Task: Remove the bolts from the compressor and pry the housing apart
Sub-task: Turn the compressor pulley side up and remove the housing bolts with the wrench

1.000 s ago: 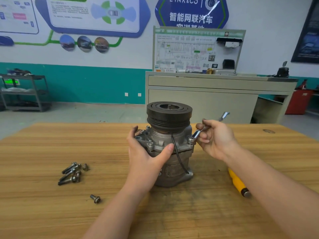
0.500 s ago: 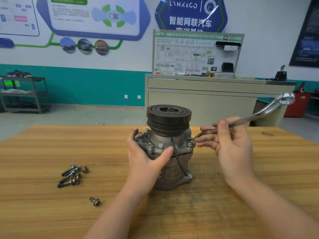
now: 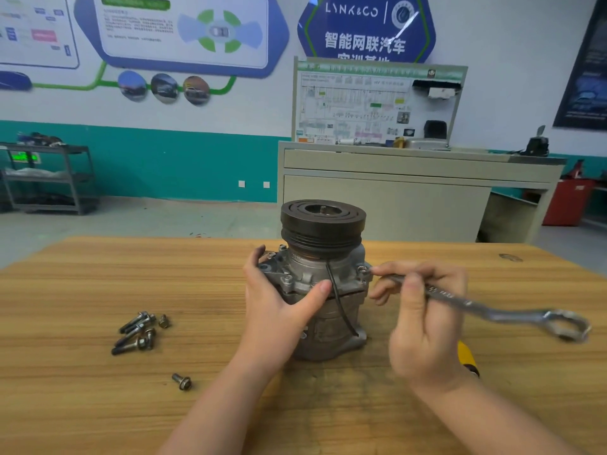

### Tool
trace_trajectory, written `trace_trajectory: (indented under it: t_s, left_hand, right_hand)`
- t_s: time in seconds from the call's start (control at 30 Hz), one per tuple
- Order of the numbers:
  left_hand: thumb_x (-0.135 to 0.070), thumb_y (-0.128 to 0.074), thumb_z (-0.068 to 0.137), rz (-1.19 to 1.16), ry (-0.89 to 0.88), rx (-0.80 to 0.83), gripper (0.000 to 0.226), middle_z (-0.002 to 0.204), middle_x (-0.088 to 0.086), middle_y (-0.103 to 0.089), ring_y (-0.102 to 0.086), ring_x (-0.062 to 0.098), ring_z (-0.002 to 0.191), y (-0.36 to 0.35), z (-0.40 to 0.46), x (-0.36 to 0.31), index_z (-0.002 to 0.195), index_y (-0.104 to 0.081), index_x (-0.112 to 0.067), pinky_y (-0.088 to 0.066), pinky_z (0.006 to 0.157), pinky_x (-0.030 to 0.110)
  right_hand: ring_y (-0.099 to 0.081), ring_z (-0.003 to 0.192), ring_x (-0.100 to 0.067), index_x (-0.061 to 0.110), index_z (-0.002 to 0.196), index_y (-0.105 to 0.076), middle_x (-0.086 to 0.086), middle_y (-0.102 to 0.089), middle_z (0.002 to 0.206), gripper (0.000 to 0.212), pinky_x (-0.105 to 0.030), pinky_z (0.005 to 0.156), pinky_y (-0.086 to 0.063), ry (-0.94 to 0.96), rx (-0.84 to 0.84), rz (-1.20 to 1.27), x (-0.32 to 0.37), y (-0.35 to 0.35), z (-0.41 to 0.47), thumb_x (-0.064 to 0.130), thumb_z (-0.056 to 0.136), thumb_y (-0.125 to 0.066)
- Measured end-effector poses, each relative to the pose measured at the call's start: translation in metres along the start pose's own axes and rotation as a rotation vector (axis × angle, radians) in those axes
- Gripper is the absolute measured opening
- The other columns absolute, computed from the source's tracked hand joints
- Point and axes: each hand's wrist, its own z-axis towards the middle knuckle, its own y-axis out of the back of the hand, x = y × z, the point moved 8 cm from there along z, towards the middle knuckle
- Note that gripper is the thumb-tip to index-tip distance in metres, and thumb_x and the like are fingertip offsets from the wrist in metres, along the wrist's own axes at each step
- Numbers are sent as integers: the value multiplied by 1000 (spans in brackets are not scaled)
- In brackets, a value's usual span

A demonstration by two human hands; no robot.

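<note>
Ribbed cast-metal compressor point(image 3: 323, 290), flat steel wrench point(image 3: 476, 307)

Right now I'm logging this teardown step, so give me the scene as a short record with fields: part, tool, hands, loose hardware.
part: grey metal compressor with black pulley, upright on wooden table
tool: silver ring spanner, one end on a flange bolt
left hand: grips the compressor body
right hand: holds the spanner shaft
loose hardware: pile of removed bolts, single bolt
</note>
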Motion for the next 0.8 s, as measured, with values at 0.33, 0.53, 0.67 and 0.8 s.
trace_trajectory:
  t_s: [0.33,0.53,0.67,0.8]
  left_hand:
    - [-69,-72,53,-9,3,5,103,143,-4,-38,-39,13,132,-1,1,0,133,-9,-55,-34,114,43]
    - [-70,-72,52,-1,1,5,102,143,-6,-37,-38,13,132,0,1,-2,132,-10,-57,-34,114,44]
    - [-69,-71,52,-11,-1,-13,103,142,-4,-39,-39,14,132,0,1,-2,133,-10,-54,-35,114,45]
    - [-64,-74,55,-26,-18,-11,100,141,-5,-39,-41,11,129,0,0,-7,133,-12,-54,-36,112,41]
  right_hand:
    - [-32,27,-10,10,82,-40,-7,-50,48,20,-14,29,-20,-1224,-403,611,-114,-8,6,8,100,-31]
    - [-30,28,-4,12,73,-48,4,-46,46,27,-14,29,-21,-1226,-341,640,-107,13,13,24,97,-51]
    - [-30,27,-7,13,84,-65,3,-45,41,43,-15,29,-21,-1003,206,30,-80,9,7,48,62,-75]
    - [-45,35,-6,22,77,-70,1,-53,41,27,-21,43,-33,-834,337,-219,-78,-8,5,42,64,-83]
